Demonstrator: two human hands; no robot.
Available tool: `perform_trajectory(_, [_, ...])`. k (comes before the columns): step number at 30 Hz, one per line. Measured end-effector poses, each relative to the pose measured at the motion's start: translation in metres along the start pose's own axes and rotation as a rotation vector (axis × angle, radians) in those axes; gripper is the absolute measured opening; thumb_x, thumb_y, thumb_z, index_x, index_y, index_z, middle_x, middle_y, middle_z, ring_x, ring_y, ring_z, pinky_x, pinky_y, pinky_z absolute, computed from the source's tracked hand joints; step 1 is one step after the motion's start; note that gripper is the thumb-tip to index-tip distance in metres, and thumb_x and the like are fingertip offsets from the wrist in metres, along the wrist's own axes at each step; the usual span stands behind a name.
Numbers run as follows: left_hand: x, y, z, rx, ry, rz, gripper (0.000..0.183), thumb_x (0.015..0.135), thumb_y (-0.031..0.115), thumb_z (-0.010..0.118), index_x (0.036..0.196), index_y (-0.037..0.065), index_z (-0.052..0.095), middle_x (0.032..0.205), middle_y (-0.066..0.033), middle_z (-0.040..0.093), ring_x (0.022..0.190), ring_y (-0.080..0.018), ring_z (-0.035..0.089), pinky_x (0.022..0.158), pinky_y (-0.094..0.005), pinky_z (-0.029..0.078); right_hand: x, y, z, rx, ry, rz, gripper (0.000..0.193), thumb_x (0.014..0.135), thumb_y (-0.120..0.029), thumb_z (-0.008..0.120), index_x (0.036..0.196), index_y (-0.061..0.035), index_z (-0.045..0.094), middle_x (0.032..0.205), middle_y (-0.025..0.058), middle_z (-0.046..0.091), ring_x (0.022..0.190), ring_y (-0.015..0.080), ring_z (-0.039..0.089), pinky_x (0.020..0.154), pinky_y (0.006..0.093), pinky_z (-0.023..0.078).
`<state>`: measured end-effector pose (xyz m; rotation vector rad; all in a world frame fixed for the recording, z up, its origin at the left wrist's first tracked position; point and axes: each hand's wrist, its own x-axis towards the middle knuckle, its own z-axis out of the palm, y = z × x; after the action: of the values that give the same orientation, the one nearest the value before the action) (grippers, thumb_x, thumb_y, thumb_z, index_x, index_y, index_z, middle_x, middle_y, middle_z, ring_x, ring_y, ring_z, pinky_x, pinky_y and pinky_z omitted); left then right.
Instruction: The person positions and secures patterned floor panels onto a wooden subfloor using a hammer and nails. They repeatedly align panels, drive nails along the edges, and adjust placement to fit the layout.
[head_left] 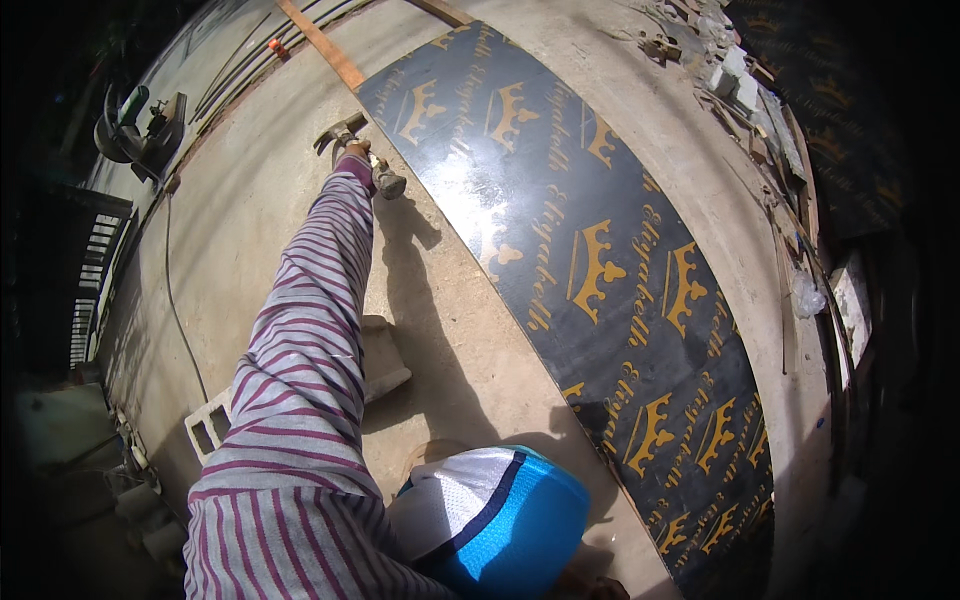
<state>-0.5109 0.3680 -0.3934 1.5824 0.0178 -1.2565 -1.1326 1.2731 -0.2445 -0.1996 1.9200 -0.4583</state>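
My left arm, in a grey sleeve with purple stripes, stretches far ahead. My left hand (357,152) is closed around a claw hammer (341,132), close to the metal head, whose claw points left. A thick greyish end (389,184) sticks out on the near side of the fist. Just right of the hand lies the edge of a long black plywood panel (560,200) printed with gold crowns and lettering. Blue and white cloth (530,520) bulges up at the bottom centre. Beside it, a small dark shape at the lower edge may be my right hand (608,588); its fingers cannot be made out.
An orange-brown timber strip (325,45) meets the panel's far corner. A hollow concrete block (209,426) and a grey block (388,362) sit by my arm. A dark machine (140,130) stands far left. Rubble and scrap (740,85) line the right side.
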Motion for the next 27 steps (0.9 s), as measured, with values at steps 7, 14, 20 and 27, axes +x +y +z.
perform_trajectory(7, [-0.032, -0.006, -0.010, 0.021, 0.244, 0.110, 0.031, 0.093, 0.022, 0.065, 0.115, 0.002, 0.058, 0.095, -0.0173, 0.066, 0.075, -0.0342, 0.065, 0.066, -0.0476, 0.053, -0.003, 0.011, -0.017, 0.054, 0.043, -0.020, 0.024, 0.096, -0.021, 0.067, 0.114, -0.0054, 0.069, 0.069, -0.0027, 0.056, 0.056, 0.0073, 0.047, 0.050, 0.0245, 0.041])
perform_trajectory(14, [-0.227, -0.090, 0.013, 0.333, 0.266, 0.583, 0.050, 0.084, 0.029, 0.072, 0.109, -0.013, 0.061, 0.096, -0.0298, 0.068, 0.087, -0.0425, 0.067, 0.084, -0.0456, 0.049, 0.009, -0.110, 0.000, -0.059, 0.118, -0.306, 0.038, 0.093, -0.015, 0.066, 0.127, 0.0017, 0.060, 0.101, 0.0103, 0.061, 0.085, 0.0173, 0.057, 0.076, 0.0314, 0.047])
perform_trajectory(20, [-0.446, -0.191, 0.093, 0.411, -0.376, 0.694, 0.032, 0.089, 0.029, 0.071, 0.092, -0.001, 0.062, 0.078, -0.0141, 0.062, 0.073, -0.0253, 0.059, 0.072, -0.0381, 0.048, -0.023, -0.345, 0.040, -0.536, 0.286, -1.024, 0.076, 0.078, -0.010, 0.074, 0.144, 0.0066, 0.042, 0.137, 0.0282, 0.051, 0.129, 0.0414, 0.049, 0.111, 0.0456, 0.038])
perform_trajectory(27, [-0.699, -0.309, 0.140, 0.423, -1.334, 0.256, 0.026, 0.097, 0.025, 0.064, 0.089, 0.001, 0.063, 0.069, -0.0035, 0.060, 0.062, -0.0134, 0.055, 0.060, -0.0291, 0.045, -0.066, -0.449, -0.002, -0.637, 0.386, -0.598, 0.082, 0.070, -0.025, 0.078, 0.136, 0.0096, 0.045, 0.119, 0.0333, 0.063, 0.110, 0.0416, 0.066, 0.100, 0.0411, 0.051])
